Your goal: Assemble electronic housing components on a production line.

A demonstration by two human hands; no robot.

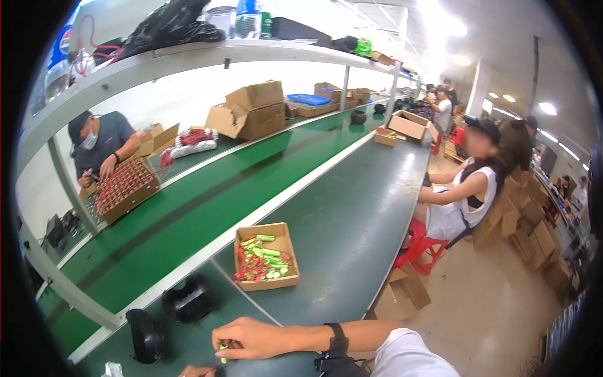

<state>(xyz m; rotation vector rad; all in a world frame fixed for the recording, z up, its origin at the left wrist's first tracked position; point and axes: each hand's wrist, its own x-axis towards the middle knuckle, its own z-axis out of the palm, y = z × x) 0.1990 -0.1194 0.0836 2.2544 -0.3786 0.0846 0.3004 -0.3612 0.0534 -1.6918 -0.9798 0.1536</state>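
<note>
My right hand [242, 339] reaches in over the green table at the lower middle, a black watch on its wrist. Its fingers are closed on a small green battery cell [223, 353]. Just below it, only some fingertips of my left hand [197, 372] show at the lower edge. They look pinched together beside a thin red bit, perhaps a wire; what they hold is hidden. Left of my hands stand two glossy black curved shells [147, 337]. Ahead lies an open cardboard box [294, 267] of green cells with red wires.
A green conveyor belt [207, 200] runs along the left behind a pale rail. Across it, a person works over a tray of red parts [127, 188]. A shelf frame [188, 55] rises overhead. At right, a person sits on a red stool [432, 251]; cartons [402, 292] lie on the floor.
</note>
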